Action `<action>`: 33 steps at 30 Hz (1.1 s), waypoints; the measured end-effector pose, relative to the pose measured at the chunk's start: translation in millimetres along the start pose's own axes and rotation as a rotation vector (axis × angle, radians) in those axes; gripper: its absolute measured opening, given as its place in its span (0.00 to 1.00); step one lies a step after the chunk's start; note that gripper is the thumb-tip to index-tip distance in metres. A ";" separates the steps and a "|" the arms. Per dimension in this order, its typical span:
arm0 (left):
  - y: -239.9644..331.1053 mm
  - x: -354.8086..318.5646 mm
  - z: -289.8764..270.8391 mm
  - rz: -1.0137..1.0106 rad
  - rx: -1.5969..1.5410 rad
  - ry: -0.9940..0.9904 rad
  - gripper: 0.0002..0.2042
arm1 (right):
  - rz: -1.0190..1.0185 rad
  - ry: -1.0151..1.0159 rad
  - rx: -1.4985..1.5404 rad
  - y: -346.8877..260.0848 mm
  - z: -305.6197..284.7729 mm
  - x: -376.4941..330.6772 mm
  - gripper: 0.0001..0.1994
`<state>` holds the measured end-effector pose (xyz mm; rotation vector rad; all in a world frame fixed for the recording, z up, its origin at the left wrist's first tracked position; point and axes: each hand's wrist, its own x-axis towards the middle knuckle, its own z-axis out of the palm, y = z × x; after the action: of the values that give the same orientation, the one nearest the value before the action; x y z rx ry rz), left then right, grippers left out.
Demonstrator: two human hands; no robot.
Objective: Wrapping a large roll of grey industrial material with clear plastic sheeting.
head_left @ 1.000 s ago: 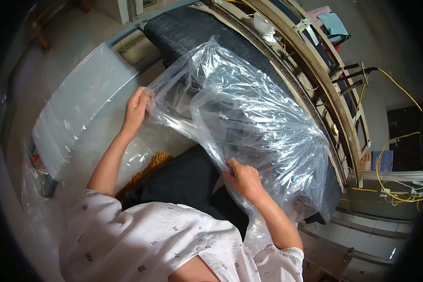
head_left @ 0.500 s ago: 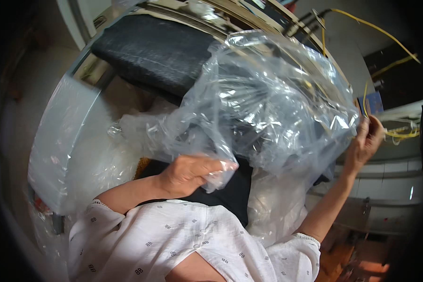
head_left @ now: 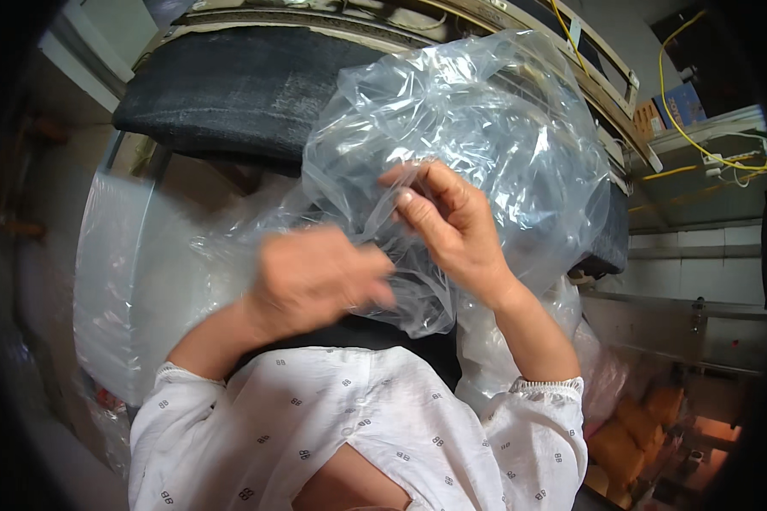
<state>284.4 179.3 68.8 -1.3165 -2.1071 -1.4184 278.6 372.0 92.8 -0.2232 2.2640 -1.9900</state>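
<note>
- Clear plastic film [head_left: 528,170]: bunched in front of the person, over part of the dark padded surface [head_left: 222,89].
- Right hand [head_left: 462,232]: thumb and fingers pinch a fold of the film.
- Left hand [head_left: 307,274]: beside the film, blurred by motion; grip cannot be determined.
- White shirt [head_left: 362,426]: small dark characters printed in a scattered repeat.
- Blue box [head_left: 683,104]: pale lettering on the visible face; located upper right.
- Orange-brown box [head_left: 647,119]: beside the blue box; dark markings, too small to read.
</note>
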 end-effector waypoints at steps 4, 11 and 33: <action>-10.0 75.2 -26.8 -0.275 0.071 0.174 0.09 | -0.095 -0.009 -0.102 -3.3 -0.6 -12.1 0.07; -33.7 69.3 -9.7 -0.118 -0.194 -0.045 0.08 | -0.216 0.009 -0.313 -5.9 -7.2 -13.4 0.04; -6.0 37.7 -79.6 0.033 -0.197 0.386 0.04 | -0.606 -0.351 -0.768 -99.9 -11.2 27.2 0.11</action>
<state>239.7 131.4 128.0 -1.0302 -1.7242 -1.7395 253.0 365.3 193.4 -1.3302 2.7699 -0.9706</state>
